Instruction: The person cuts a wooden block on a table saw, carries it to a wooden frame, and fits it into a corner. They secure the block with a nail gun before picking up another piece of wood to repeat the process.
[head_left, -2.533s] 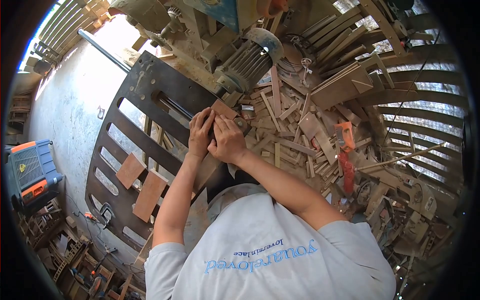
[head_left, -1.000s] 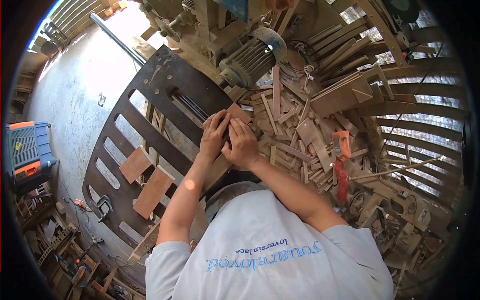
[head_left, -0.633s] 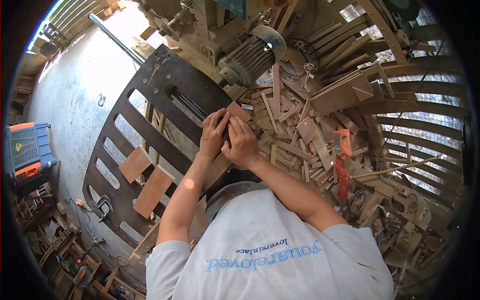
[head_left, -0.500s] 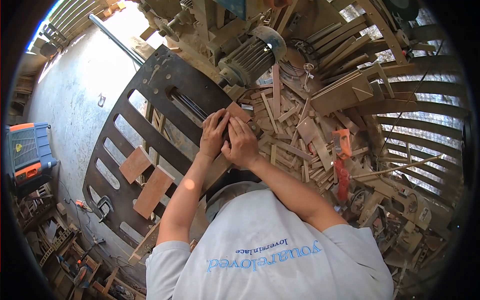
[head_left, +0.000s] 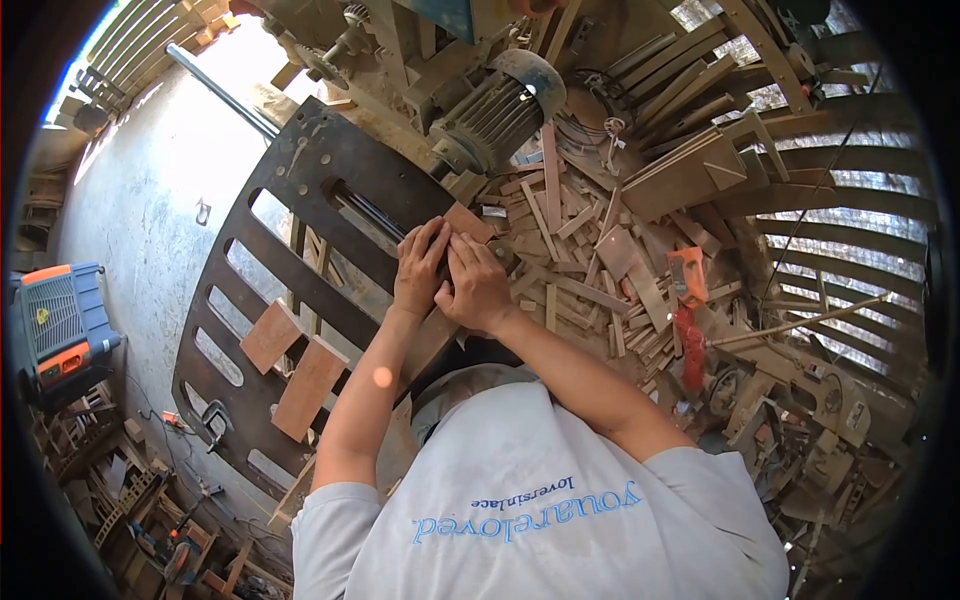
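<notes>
My left hand (head_left: 420,268) and my right hand (head_left: 477,287) are close together at the edge of a dark slotted metal machine table (head_left: 385,150). Their fingers are closed over a small reddish-brown wooden board (head_left: 468,222). Its far end shows beyond my fingertips, while the rest is hidden under my hands. Just left of the board, a long slot in the table shows metal bars inside. Two more wooden boards lie on the table to the left, a smaller one (head_left: 271,337) and a longer one (head_left: 311,388).
A dusty motor (head_left: 500,110) sits beyond my hands. Wood offcuts (head_left: 575,250) are heaped at the right, near an orange-handled tool (head_left: 687,277). A clamp (head_left: 215,422) grips the table's left edge. A blue-and-orange machine (head_left: 68,318) stands on the floor at far left.
The whole view has shifted slightly. Both hands stay over the wooden board, with only a very small shift against the table; the two loose boards have not moved on it.
</notes>
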